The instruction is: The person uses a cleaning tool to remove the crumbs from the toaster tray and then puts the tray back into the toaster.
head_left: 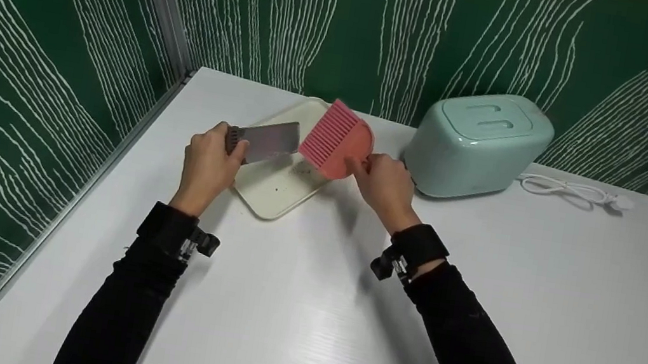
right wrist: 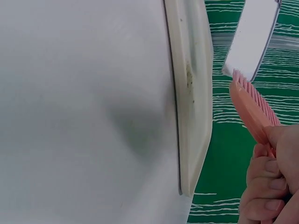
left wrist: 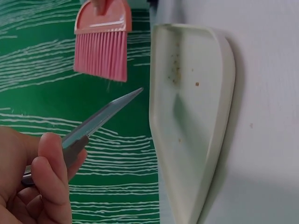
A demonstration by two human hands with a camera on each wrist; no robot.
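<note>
My left hand [head_left: 209, 166] grips the dark, ridged end of a flat, shiny grey plate [head_left: 271, 142], thumb on top. A pink hand brush [head_left: 340, 141] is held in my right hand [head_left: 386, 186], its bristles pointing toward the plate's free end. The left wrist view shows a gap between the bristles [left wrist: 100, 56] and the plate's tip [left wrist: 135, 92]. Both things are above a cream tray [head_left: 269, 203] on the table. Brown crumbs [left wrist: 175, 70] lie in the tray, mostly clustered toward one end.
A mint-green toaster [head_left: 480, 147] stands right of the tray, near my right hand. Its white cord and plug [head_left: 573, 191] lie beside it. The white table [head_left: 291, 312] ends at green walls with white lines [head_left: 410, 34] behind and at the left.
</note>
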